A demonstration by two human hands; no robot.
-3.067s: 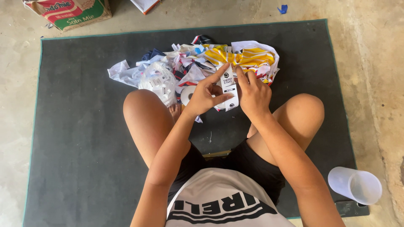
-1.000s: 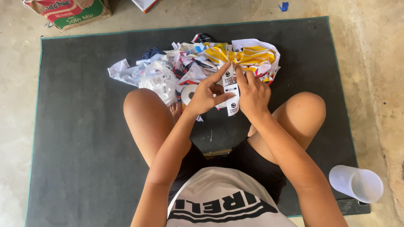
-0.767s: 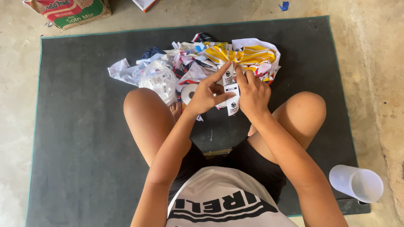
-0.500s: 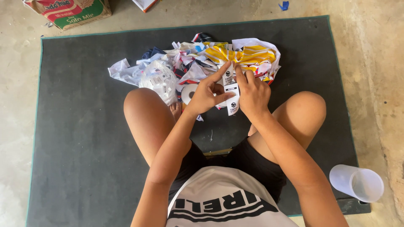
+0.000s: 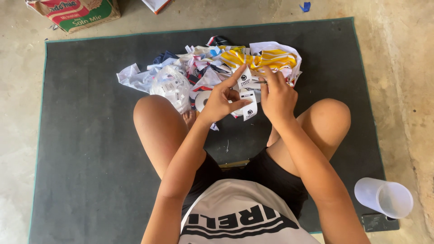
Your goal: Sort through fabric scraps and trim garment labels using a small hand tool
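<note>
Label strip (image 5: 247, 92), white w/ black print, sits between both hands, above the crossed legs and just in front of the scrap pile; it hangs down in a short loop to about thumb level. Vs earlier frames: almost no change, strip and hands in the same spot, strip maybe a touch lower than 3 s ago, can't tell more than that.

Left hand (image 5: 221, 99): forearm comes up from lower left over the left knee, wrist bent, index finger stretched straight up along the strip's top end, thumb pressing the strip from the side, other fingers curled in. So pinching the strip, not a full fist.

Right hand (image 5: 277, 96): forearm rises from lower right across the right thigh, back of hand to the camera, fingers bent and closed toward the strip's upper edge. Touching it; exact fingertip grip hidden behind the knuckles.

Around: pile of torn plastic wrappers (image 5: 212, 72), white, yellow-striped, blue, lies on the dark grey mat (image 5: 81, 149) just beyond the hands. A small white tape-like roll (image 5: 202, 100) peeks out left of the left hand. Clear plastic cup (image 5: 384, 197) on its side at the mat's right corner, well apart. Cardboard box (image 5: 74, 11) at top left, off the mat on the concrete floor (image 5: 407, 68).
</note>
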